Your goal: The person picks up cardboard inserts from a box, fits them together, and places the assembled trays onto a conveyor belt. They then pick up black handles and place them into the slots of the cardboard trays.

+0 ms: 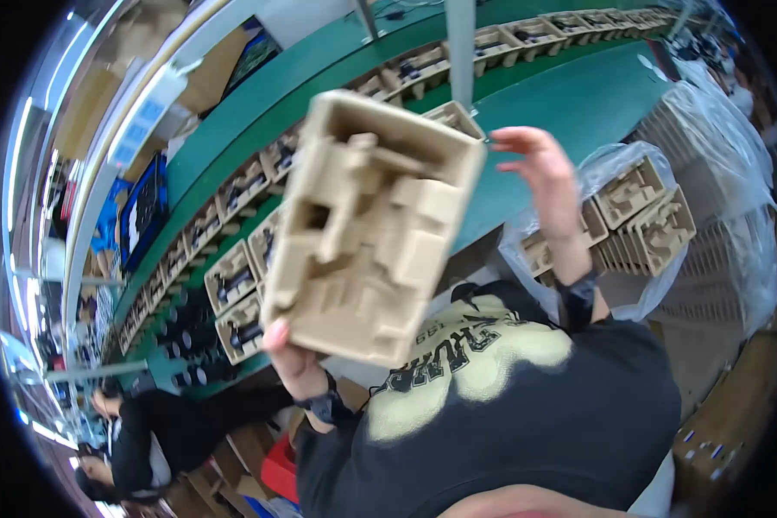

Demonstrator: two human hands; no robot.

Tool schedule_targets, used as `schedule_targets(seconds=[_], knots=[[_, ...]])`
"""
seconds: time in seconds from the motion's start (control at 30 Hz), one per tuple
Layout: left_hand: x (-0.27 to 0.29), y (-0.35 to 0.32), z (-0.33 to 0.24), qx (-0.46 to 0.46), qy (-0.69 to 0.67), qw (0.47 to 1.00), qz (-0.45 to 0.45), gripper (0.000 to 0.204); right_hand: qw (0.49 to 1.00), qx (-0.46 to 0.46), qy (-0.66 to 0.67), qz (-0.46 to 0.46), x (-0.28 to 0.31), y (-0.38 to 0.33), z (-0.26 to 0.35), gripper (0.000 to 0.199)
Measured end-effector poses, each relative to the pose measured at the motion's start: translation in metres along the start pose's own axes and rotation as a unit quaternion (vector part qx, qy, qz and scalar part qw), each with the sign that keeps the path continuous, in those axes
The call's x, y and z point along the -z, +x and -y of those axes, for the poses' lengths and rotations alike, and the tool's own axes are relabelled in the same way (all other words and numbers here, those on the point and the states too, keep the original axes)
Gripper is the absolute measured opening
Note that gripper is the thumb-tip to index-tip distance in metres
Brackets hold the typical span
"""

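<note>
A tan moulded pulp tray (367, 250) with shaped hollows is held up in front of me, its hollow side showing and tilted. My left hand (295, 363) grips its lower left corner, the thumb over the rim and the other fingers hidden behind. No parts lie in the tray's hollows. To the right of its upper right corner, my right hand (540, 177) is raised with its fingers apart, holding nothing.
A line of filled pulp trays (419, 65) runs along the green bench (570, 95). Stacked trays (643, 220) stand in a clear plastic bag at right, beside more wrapped stacks (716, 173). A post (460, 52) rises behind. Another person (160, 432) is at lower left.
</note>
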State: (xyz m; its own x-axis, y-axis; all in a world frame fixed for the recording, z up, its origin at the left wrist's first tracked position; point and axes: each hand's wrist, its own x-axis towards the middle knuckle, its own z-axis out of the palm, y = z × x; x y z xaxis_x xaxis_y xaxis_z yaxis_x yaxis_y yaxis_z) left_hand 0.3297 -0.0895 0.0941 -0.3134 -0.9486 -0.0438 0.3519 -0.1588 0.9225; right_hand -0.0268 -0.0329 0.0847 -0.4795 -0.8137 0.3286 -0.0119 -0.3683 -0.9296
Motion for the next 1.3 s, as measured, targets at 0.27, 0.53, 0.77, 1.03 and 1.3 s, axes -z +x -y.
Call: schedule_targets(seconds=[0.27, 0.53, 0.77, 1.03, 1.3], knots=[[-0.137, 0.156, 0.109, 0.214, 0.070, 0.921, 0.318, 0.062, 0.958, -0.124, -0.257, -0.032, 0.131, 0.006, 0.017, 0.040], [-0.117, 0.199, 0.209, 0.005, 0.410, 0.909, 0.073, 0.048, 0.977, -0.178, -0.101, -0.061, 0.131, 0.044, -0.122, 0.039], [-0.095, 0.192, 0.194, -0.023, 0.349, 0.937, 0.020, 0.026, 0.983, -0.153, -0.091, -0.041, 0.117, 0.059, -0.101, 0.043], [-0.118, 0.177, 0.118, -0.062, 0.424, 0.902, 0.055, 0.031, 0.975, -0.157, -0.156, 0.012, 0.116, 0.076, -0.086, 0.050], [-0.132, 0.147, 0.049, 0.081, 0.310, 0.940, 0.118, 0.035, 0.988, -0.153, 0.020, 0.003, 0.109, 0.056, -0.032, 0.060]])
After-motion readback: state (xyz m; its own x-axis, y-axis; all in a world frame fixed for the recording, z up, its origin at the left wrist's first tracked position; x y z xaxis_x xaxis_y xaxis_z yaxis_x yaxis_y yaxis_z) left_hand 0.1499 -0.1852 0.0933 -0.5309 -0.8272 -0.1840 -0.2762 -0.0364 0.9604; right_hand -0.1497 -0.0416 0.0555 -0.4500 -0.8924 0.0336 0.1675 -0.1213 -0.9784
